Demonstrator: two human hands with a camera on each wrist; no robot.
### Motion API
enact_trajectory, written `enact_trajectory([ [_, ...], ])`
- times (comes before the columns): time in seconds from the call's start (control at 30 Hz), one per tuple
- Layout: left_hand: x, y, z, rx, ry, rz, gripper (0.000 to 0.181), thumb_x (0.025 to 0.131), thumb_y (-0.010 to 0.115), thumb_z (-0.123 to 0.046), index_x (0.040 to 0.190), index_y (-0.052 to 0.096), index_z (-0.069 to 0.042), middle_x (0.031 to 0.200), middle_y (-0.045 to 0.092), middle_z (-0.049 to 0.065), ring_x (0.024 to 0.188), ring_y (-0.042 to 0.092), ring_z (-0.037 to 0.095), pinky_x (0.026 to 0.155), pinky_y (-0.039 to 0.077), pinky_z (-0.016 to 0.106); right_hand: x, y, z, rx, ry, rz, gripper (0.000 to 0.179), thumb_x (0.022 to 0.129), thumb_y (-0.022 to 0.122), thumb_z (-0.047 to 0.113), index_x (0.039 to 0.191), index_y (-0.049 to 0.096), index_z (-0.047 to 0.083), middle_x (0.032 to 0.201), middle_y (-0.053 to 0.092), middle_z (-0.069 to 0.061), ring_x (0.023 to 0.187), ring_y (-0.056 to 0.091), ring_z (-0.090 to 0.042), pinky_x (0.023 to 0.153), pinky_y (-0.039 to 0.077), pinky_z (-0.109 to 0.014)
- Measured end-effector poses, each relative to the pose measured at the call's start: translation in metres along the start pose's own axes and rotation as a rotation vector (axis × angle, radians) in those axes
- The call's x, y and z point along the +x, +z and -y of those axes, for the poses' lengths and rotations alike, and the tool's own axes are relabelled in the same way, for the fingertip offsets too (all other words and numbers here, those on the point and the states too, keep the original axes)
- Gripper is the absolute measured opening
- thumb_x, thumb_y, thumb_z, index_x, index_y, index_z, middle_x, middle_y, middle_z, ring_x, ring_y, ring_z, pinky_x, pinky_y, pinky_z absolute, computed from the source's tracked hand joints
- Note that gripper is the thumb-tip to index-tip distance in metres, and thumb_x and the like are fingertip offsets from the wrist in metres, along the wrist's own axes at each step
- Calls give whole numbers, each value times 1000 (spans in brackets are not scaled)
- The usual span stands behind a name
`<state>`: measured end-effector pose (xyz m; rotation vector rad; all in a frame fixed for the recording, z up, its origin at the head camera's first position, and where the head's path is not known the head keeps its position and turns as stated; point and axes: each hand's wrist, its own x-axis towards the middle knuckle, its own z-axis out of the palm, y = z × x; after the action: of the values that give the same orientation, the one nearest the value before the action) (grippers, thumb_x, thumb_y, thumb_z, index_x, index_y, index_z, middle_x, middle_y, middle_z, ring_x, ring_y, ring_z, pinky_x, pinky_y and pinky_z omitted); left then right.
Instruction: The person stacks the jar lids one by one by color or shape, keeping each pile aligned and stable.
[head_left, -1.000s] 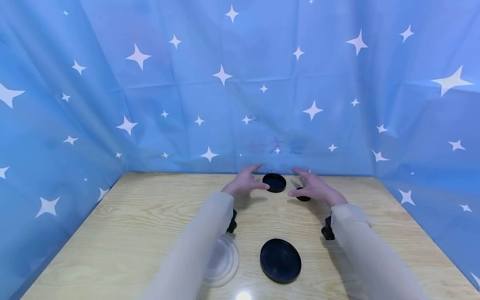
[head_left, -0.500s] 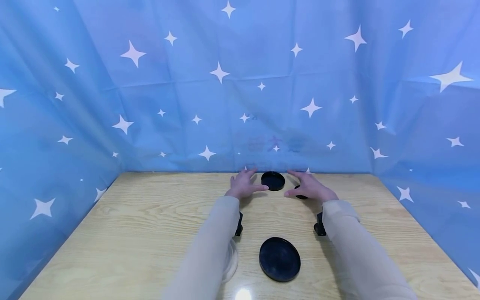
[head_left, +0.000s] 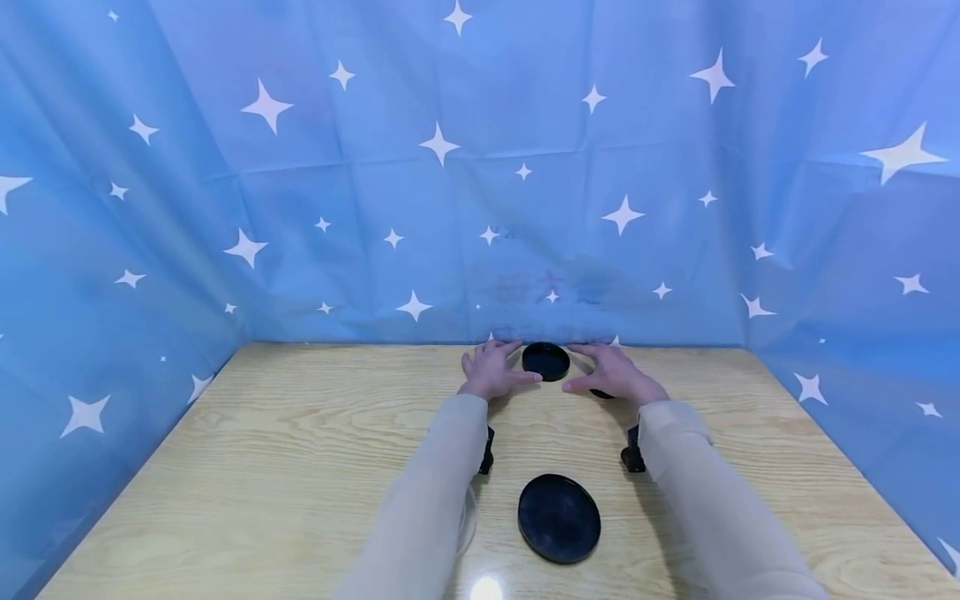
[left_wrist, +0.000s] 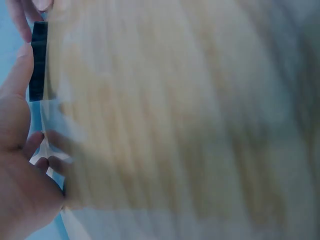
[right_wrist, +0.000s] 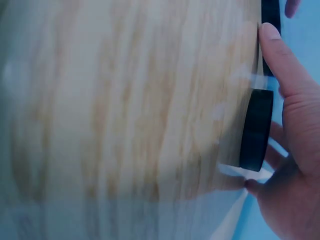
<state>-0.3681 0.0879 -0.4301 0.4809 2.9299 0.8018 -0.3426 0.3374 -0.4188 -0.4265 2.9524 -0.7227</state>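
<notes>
A shallow black round dish (head_left: 546, 362) stands at the back of the table, between both hands. My left hand (head_left: 495, 368) is at its left side, thumb and fingers spread apart, with the thumb tip right by the rim. On the other side, my right hand (head_left: 611, 373) also has thumb and fingers spread, its tips close to the rim. Beneath the right palm, a smaller black round piece (right_wrist: 257, 130) is mostly covered in the head view. The left wrist view has the dish's side wall (left_wrist: 39, 60) near the left thumb tip.
A larger black round plate (head_left: 558, 518) lies nearer the front of the wooden table (head_left: 315, 450). A translucent round piece (head_left: 468, 523) is mostly hidden under the left sleeve. A blue star-patterned curtain (head_left: 442, 208) borders the table's back and sides.
Both hands have moved inward toward the dish from either side. The left sleeve now covers more of the translucent round piece, and the right hand more of the small black piece.
</notes>
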Motion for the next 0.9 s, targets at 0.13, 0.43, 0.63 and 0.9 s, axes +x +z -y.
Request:
enact_trajectory([
  [0.13,1,4,0,20,0,-12,87,83,74,-67,157,43,-34,164,29,14,148,27,38,116,13,66,1,2,1,-38,18,-26,85,91,76,48,156,42,6,156,28,-36,141,21,-62,106,24,-78],
  [0.43,1,6,-2,51,7,-27,82,85,72,-67,155,48,-31,160,35,12,147,28,37,116,13,66,1,7,4,-55,35,-47,80,91,75,50,154,47,9,154,31,-34,138,23,-61,103,28,-76],
  [0.63,0,4,-4,46,5,-26,76,86,73,-63,153,51,-32,159,35,12,146,28,38,115,13,67,3,9,3,-55,46,-63,78,91,74,53,153,49,12,151,33,-34,137,24,-61,102,28,-76],
  [0.9,-1,3,-3,31,3,-11,73,86,75,-60,151,53,-34,158,36,11,145,28,37,115,12,67,2,11,2,-9,36,-71,74,93,73,49,152,50,11,152,31,-35,137,22,-62,101,26,-77],
])
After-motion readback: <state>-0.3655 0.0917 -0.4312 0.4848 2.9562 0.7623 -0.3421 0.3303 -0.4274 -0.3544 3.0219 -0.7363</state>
